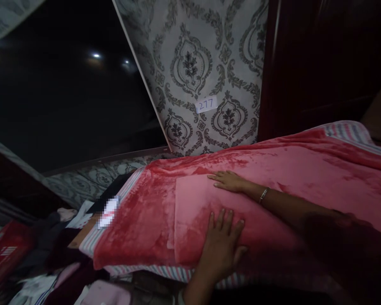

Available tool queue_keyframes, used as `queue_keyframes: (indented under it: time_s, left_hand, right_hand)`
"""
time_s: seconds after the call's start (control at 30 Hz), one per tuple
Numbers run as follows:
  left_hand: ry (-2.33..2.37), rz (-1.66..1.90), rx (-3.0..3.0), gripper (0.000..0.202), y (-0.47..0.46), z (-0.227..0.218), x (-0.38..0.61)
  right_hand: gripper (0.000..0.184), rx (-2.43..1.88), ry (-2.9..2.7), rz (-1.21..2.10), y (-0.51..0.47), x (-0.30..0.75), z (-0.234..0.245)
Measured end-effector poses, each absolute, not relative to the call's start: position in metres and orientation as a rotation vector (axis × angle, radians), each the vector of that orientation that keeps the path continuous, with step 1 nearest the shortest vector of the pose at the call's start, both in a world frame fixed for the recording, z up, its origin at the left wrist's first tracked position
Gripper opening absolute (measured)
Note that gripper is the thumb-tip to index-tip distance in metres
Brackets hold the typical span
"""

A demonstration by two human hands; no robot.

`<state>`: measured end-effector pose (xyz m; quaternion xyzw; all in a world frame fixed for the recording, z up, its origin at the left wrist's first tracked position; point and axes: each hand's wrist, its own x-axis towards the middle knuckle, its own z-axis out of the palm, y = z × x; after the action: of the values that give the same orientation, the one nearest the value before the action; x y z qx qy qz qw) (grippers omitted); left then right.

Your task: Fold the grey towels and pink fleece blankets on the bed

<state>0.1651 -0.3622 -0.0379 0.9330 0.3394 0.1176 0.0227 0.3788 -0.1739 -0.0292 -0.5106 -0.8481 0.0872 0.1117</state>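
Observation:
A pink-red plush blanket (139,220) with striped edging lies spread before me, with a folded-over layer (190,203) of the same cloth on top. My left hand (224,239) rests flat on this layer near its front side, fingers spread. Farther back, my right hand (230,181) lies palm down near the layer's far edge, its fingers pointing left. A silver bracelet (263,195) circles the right wrist. Neither hand grips the cloth.
A large dark television (76,84) stands against patterned wallpaper, which bears a paper label (206,104) reading 277. Dark red wood (305,63) rises at the back right. Piled clothes (60,250), a red box (8,250) and a pink item (108,293) lie at lower left.

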Motion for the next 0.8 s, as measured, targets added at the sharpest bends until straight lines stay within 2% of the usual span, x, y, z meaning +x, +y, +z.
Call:
queue_keyframes:
  time_s: [0.13, 0.3, 0.5, 0.6, 0.8]
  left_hand:
    - [1.193, 0.467, 2.873, 0.069, -0.367, -0.033, 0.146]
    - [1.487, 0.549, 2.818, 0.086, -0.378, -0.064, 0.126]
    - [1.533, 0.633, 2.893, 0.095, -0.381, -0.092, 0.128]
    - [1.578, 0.741, 2.849, 0.093, -0.38, -0.096, 0.133]
    - [1.5, 0.696, 2.769, 0.09, -0.38, -0.092, 0.13]
  right_hand:
    - [0.062, -1.297, -2.596, 0.176, -0.194, 0.355, -0.019]
    - [0.064, -0.882, -2.807, 0.312, -0.214, 0.317, -0.022]
    - [0.072, -1.068, -2.793, 0.371, -0.165, 0.297, -0.025]
    - [0.074, -1.214, -2.725, 0.484, -0.137, 0.292, -0.033]
    - [0.077, -1.332, -2.636, 0.527, -0.117, 0.29, -0.05]
